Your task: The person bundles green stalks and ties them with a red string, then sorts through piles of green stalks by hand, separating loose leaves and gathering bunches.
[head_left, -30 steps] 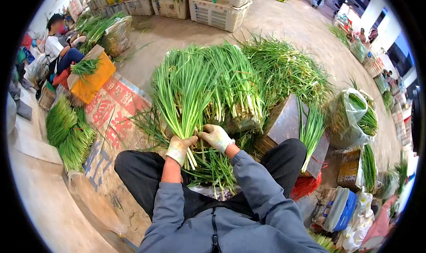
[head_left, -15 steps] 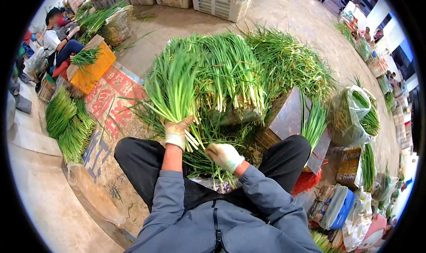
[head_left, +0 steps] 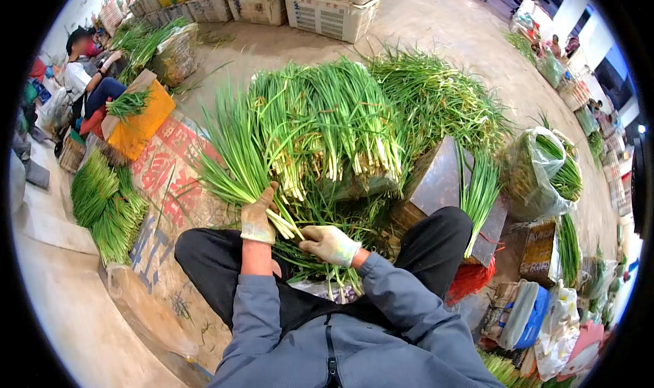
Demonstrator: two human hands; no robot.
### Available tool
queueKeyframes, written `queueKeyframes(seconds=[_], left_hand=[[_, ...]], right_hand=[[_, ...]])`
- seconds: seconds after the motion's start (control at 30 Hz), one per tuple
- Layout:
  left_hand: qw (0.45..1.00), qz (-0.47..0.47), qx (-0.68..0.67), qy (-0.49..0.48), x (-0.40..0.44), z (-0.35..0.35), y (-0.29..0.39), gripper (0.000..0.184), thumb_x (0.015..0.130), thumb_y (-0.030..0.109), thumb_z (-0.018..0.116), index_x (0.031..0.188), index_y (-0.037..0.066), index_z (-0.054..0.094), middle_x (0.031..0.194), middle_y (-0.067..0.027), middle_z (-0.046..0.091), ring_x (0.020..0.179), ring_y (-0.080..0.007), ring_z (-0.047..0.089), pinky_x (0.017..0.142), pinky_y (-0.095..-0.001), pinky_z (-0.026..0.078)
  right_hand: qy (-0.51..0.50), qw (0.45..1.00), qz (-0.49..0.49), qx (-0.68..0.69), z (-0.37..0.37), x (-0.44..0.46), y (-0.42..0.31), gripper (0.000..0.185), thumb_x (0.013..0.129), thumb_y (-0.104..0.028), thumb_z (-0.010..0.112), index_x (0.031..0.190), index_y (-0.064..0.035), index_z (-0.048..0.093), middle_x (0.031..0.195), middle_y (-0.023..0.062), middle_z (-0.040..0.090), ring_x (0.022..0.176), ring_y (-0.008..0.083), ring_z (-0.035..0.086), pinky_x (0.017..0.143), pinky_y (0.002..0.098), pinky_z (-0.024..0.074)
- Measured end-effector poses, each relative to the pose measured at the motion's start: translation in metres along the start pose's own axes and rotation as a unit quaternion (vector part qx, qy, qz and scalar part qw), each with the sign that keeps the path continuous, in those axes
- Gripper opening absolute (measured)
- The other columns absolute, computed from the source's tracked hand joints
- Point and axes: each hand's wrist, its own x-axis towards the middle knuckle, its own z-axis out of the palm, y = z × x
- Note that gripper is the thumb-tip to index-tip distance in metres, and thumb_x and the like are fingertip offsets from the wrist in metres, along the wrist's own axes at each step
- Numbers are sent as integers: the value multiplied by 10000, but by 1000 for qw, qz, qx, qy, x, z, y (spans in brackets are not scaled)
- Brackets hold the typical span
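Observation:
My left hand (head_left: 259, 218), in a work glove, is wrapped round a bunch of green onions (head_left: 235, 160). Their leaves fan out up and to the left, and the white root ends poke out at lower right. Beside those ends, my gloved right hand (head_left: 330, 243) is closed, its fingertips pinching at a stalk; the exact grip is partly hidden. Just ahead, a thick row of green onions (head_left: 334, 115) lies with its white ends toward me. Loose leaves and stalks (head_left: 334, 218) are scattered below it, between my knees.
Another heap of green onions (head_left: 443, 95) lies behind to the right, near a dark metal-topped box (head_left: 436, 177) with a small bunch (head_left: 482, 194). A plastic bag of greens (head_left: 535, 177) stands farther right. Stacked crates (head_left: 327, 17) are at the back. A person (head_left: 88, 74) sits at far left.
My left hand has moved slightly left, swinging the bunch's leaves to the left. My right hand has come left, up to the white ends.

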Motion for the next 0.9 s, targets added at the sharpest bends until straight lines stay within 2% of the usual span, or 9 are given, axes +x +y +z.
queueKeyframes(seconds=[0.1, 0.23, 0.27, 0.33, 0.43, 0.57, 0.63, 0.7, 0.9], left_hand=[[997, -47, -39, -52, 0, -2, -8, 427, 794, 125, 829, 1152, 11, 626, 1007, -123, 717, 813, -222, 692, 756, -333, 576], [991, -80, -68, -87, -3, 4, -13, 555, 797, 131, 829, 1262, 17, 547, 932, -102, 683, 750, -200, 676, 634, -342, 582], [993, -73, -79, -57, -7, 5, -9, 581, 830, 158, 805, 1317, 29, 516, 895, -83, 658, 685, -164, 638, 608, -308, 570], [982, -58, -163, -70, 1, -2, -1, 596, 863, 178, 775, 1370, 55, 487, 860, -43, 639, 599, -100, 518, 532, -272, 455], [963, -7, -202, -180, 15, -9, -1, 631, 867, 286, 774, 1390, 81, 487, 706, 58, 544, 499, -76, 391, 485, -271, 316], [947, -60, -217, -230, 27, -11, -13, 614, 851, 309, 795, 1345, 66, 522, 607, 52, 486, 463, -86, 383, 452, -276, 306], [977, -88, -172, -94, 21, 0, -16, 492, 826, 206, 830, 1218, 19, 599, 629, 27, 536, 463, -98, 438, 436, -263, 344], [989, -94, -115, -30, 20, 10, -17, 408, 769, 138, 863, 1098, 33, 645, 765, -37, 644, 528, -114, 558, 467, -262, 478], [972, -175, 152, 37, 23, 26, -73, 293, 728, 168, 888, 834, -27, 696, 687, -78, 648, 551, -199, 581, 521, -370, 482]], right_hand=[[93, 994, -30, -47, -2, 12, -7, 262, 959, -262, 577, 1033, -11, 599, 821, 205, 628, 752, 357, 633, 699, 423, 497], [-9, 991, -31, -133, -27, 25, -15, 333, 949, -319, 595, 1082, -16, 630, 867, 216, 662, 792, 363, 659, 734, 418, 520], [3, 981, -119, -150, -41, 38, 9, 362, 939, -351, 618, 1116, -41, 675, 963, 188, 709, 837, 319, 685, 772, 399, 541], [238, 968, 26, -71, -71, 55, 17, 462, 919, -453, 652, 1146, -52, 690, 1033, 129, 736, 890, 210, 697, 788, 406, 557], [380, 896, 132, -189, -111, 99, 57, 512, 909, -455, 634, 1149, -3, 623, 1105, 261, 676, 1027, 428, 648, 908, 458, 517], [331, 927, 109, -137, -124, 128, 96, 458, 888, -390, 640, 1132, -3, 669, 1106, 246, 686, 998, 399, 665, 916, 442, 513], [310, 945, 68, -73, -119, 103, 75, 432, 887, -356, 632, 1122, 2, 683, 1064, 208, 705, 884, 330, 690, 833, 402, 539], [258, 941, 59, 212, -100, 62, 32, 342, 866, -259, 685, 1058, 24, 670, 787, 107, 672, 679, 158, 628, 627, 305, 526], [157, 972, 29, 172, -43, 16, 25, 297, 850, -256, 760, 948, -9, 629, 726, 39, 619, 614, 104, 577, 566, 272, 473]])
